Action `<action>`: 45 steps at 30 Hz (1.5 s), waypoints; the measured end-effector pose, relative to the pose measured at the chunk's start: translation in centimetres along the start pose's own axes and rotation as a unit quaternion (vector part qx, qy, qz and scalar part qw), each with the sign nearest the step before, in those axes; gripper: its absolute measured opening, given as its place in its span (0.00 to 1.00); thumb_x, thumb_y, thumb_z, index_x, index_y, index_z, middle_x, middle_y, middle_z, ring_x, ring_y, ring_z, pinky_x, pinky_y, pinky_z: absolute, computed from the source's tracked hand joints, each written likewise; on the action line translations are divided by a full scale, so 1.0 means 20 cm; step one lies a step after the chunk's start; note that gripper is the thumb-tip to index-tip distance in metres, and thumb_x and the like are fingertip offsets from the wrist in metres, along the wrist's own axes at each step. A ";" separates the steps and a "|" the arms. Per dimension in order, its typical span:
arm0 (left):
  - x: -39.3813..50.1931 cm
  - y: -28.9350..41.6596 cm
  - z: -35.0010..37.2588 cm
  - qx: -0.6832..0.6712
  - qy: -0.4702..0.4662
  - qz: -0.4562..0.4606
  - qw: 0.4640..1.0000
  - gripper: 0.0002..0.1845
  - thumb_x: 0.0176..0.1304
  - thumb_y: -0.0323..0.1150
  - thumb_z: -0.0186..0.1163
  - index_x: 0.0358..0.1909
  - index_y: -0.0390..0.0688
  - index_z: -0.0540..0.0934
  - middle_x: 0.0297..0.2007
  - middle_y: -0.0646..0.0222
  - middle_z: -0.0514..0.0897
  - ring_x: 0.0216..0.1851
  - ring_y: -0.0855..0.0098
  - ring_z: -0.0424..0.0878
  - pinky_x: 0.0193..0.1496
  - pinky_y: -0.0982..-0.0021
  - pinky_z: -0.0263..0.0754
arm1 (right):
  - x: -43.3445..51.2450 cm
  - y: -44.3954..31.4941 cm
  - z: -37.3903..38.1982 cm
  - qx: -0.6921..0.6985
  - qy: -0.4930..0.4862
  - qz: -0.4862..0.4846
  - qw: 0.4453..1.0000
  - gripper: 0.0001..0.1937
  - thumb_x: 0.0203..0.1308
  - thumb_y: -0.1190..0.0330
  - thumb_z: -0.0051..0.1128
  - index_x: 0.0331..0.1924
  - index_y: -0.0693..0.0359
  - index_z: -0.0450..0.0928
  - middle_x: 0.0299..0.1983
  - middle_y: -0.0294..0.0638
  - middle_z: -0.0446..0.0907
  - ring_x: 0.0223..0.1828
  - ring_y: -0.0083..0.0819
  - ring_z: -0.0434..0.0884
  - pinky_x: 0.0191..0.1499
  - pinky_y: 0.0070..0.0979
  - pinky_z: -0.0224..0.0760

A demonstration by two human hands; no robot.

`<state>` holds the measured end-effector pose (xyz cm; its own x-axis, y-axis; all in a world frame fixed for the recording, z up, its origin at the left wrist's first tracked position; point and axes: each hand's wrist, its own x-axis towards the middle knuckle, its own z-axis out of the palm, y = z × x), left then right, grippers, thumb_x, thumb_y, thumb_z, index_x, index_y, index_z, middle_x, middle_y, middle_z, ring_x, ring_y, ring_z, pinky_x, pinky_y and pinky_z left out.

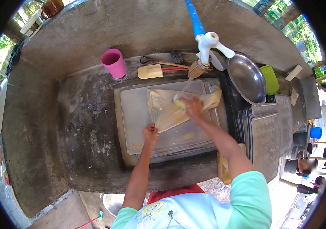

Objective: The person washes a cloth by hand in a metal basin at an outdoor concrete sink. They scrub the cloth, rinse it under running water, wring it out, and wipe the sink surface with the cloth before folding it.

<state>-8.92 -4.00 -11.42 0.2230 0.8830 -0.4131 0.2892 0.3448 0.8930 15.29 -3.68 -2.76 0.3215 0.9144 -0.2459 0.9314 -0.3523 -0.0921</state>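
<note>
A tan cloth or bag (167, 111) lies spread over a stack of flat metal trays (135, 114) in the sunken part of a concrete sink. With my left hand (151, 133) I pinch its near corner. My right hand (193, 106), slightly blurred, holds a small yellowish scrubbing brush or sponge (180, 102) against the cloth. Water (186, 86) runs onto it from a white plastic faucet (207, 47) with a cloth wrapped around its spout. The cloth's far right end is bunched at the trays' edge.
Behind the trays stand a pink cup (114, 63) and a spatula (150, 71) with a red handle. To the right are a steel basin (247, 78), a green plastic lid (269, 80), more stacked trays (264, 137) and a yellow container (223, 169). Another person (304, 164) is far right.
</note>
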 end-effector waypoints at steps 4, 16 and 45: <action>0.07 0.05 0.00 0.163 0.004 0.081 0.983 0.10 0.50 0.35 0.59 0.25 0.36 0.78 0.21 0.57 0.80 0.23 0.63 0.80 0.28 0.66 0.75 | 0.10 0.40 -0.27 0.039 0.041 0.025 0.998 0.33 0.45 0.70 0.56 0.59 0.36 0.64 0.53 0.46 0.68 0.54 0.45 0.68 0.55 0.39 0.61; 0.33 0.81 -0.16 -0.168 0.002 0.177 0.970 0.07 0.46 0.19 0.57 0.19 0.41 0.71 0.23 0.72 0.75 0.27 0.81 0.71 0.30 0.78 0.64 | -0.03 0.47 -0.48 0.266 0.253 -0.079 0.927 0.35 0.41 0.73 0.63 0.59 0.50 0.64 0.47 0.48 0.74 0.49 0.46 0.73 0.53 0.35 0.66; -0.11 -0.16 -0.02 -0.061 0.001 -0.028 0.998 0.15 0.50 0.28 0.61 0.39 0.37 0.71 0.24 0.64 0.77 0.26 0.69 0.79 0.30 0.67 0.80 | 0.16 -0.38 0.13 0.075 0.056 -0.256 0.962 0.23 0.51 0.70 0.50 0.51 0.32 0.72 0.39 0.45 0.70 0.43 0.44 0.75 0.48 0.38 0.66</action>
<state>-10.75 -6.87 -13.36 0.2068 0.8618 -0.4633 0.1860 0.4302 0.8833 8.72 1.37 -5.36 -0.1490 0.9885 -0.0269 0.9403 0.1332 -0.3134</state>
